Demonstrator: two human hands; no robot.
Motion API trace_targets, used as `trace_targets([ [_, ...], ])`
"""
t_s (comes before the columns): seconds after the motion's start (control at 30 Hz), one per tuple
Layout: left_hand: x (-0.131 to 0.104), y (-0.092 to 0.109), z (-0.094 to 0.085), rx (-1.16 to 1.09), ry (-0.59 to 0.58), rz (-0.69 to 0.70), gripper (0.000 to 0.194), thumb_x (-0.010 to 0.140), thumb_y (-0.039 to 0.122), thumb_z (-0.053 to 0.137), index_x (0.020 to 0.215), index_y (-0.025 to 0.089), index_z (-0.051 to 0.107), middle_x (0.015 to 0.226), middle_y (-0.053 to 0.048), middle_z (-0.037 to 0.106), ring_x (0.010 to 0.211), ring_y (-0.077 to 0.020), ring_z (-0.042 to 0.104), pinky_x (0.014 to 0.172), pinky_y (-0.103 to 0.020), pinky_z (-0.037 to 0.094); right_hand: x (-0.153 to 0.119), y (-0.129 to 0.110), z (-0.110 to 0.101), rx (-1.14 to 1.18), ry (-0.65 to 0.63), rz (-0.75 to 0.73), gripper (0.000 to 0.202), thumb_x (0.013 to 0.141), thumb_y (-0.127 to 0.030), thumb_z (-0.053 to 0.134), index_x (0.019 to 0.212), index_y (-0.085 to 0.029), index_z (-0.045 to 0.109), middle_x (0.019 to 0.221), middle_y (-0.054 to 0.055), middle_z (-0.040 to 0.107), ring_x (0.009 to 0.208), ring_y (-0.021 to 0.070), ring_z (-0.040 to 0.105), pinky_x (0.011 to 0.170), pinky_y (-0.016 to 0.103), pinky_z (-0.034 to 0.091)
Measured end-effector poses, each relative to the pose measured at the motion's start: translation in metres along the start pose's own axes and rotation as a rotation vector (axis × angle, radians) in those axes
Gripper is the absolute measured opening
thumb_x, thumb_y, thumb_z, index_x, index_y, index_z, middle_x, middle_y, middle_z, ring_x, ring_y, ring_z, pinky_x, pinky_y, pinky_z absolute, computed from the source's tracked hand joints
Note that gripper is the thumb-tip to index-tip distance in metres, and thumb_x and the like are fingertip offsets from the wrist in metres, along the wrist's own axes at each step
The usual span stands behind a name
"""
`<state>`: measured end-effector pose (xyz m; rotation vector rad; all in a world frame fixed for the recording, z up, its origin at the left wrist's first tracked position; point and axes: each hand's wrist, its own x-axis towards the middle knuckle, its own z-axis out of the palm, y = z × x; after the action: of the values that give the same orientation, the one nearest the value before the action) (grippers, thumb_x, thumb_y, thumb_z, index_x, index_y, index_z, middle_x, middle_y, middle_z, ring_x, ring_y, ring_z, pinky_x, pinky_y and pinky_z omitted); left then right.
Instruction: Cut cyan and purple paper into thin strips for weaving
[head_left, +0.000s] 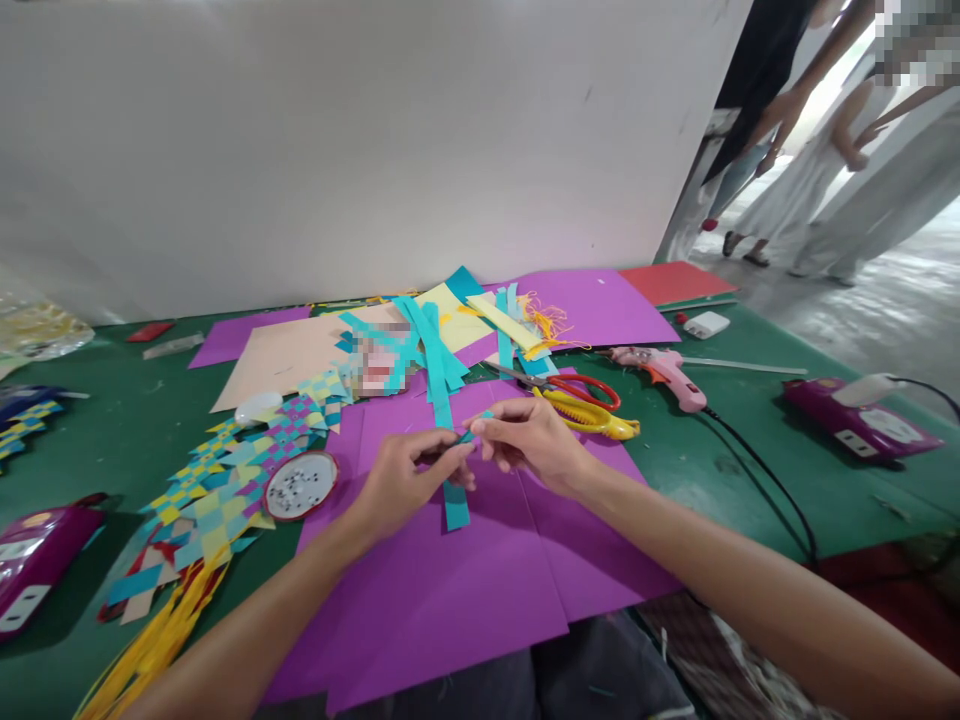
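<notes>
Though I glimpse only part, one teal scrap (466, 437) is pinched between left (405, 478) and right hands (538, 442); one glue gun (671, 375) lies toward the surface's (840, 490) right edge.

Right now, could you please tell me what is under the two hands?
Below the left hand and right hand is purple paper; a long turquoise strip passes behind the left fingers, its covered stretch unseen.

A pale wall (337, 150) rises along the far edge of the green table (750, 410); past its far right corner, light gleams on the grey floor (862, 310).
</notes>
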<state>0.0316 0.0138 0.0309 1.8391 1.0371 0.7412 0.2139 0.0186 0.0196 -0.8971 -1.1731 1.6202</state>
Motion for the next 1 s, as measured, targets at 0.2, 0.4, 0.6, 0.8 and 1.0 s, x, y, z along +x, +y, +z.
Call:
trace_targets([
  [0.2,0.000,0.001,0.001,-0.001,-0.004,0.009,0.027,0.090,0.032,0.053,0.070,0.016,0.064,0.066,-0.002,0.071,0.060,-0.0133,0.066,0.061,-0.022,0.051,-0.001,0.000,0.000,-0.015,0.005,-0.016,0.029,0.071,-0.040,0.072,0.060,-0.014,0.063,0.055,-0.001,0.060,0.039,0.0042,0.046,0.035,0.019,0.026],
  [0.4,-0.002,0.000,0.000,0.039,0.002,0.019,0.028,0.090,0.032,0.052,0.070,0.016,0.064,0.066,-0.002,0.072,0.059,-0.0136,0.065,0.061,-0.022,0.050,-0.001,-0.002,-0.002,-0.011,-0.049,-0.012,0.026,0.073,-0.040,0.070,0.067,-0.015,0.066,0.058,-0.001,0.063,0.040,0.0053,0.050,0.036,0.019,0.027],
  [0.6,-0.002,-0.003,0.000,0.043,0.044,-0.004,0.022,0.086,0.032,0.058,0.073,0.016,0.067,0.072,-0.002,0.074,0.066,-0.0161,0.068,0.064,-0.023,0.051,-0.002,-0.009,-0.001,0.004,-0.104,-0.025,0.027,0.073,-0.041,0.069,0.069,-0.014,0.067,0.060,0.000,0.064,0.044,0.0071,0.054,0.041,0.020,0.034],
  [0.8,-0.002,-0.004,0.001,0.033,0.059,-0.006,0.023,0.086,0.033,0.058,0.074,0.016,0.067,0.072,-0.003,0.074,0.067,-0.0166,0.068,0.065,-0.024,0.051,-0.002,-0.010,0.000,-0.046,-0.098,-0.038,0.025,0.077,-0.039,0.066,0.072,-0.014,0.067,0.061,0.000,0.064,0.043,0.0066,0.055,0.037,0.018,0.029],
  [1.0,-0.003,0.000,0.001,0.051,0.063,0.002,0.024,0.088,0.031,0.056,0.072,0.015,0.067,0.073,-0.003,0.074,0.066,-0.0152,0.068,0.063,-0.022,0.051,-0.002,-0.012,-0.002,-0.182,-0.073,-0.045,0.025,0.074,-0.036,0.069,0.061,-0.015,0.062,0.053,-0.002,0.060,0.041,0.0056,0.049,0.036,0.018,0.027],
])
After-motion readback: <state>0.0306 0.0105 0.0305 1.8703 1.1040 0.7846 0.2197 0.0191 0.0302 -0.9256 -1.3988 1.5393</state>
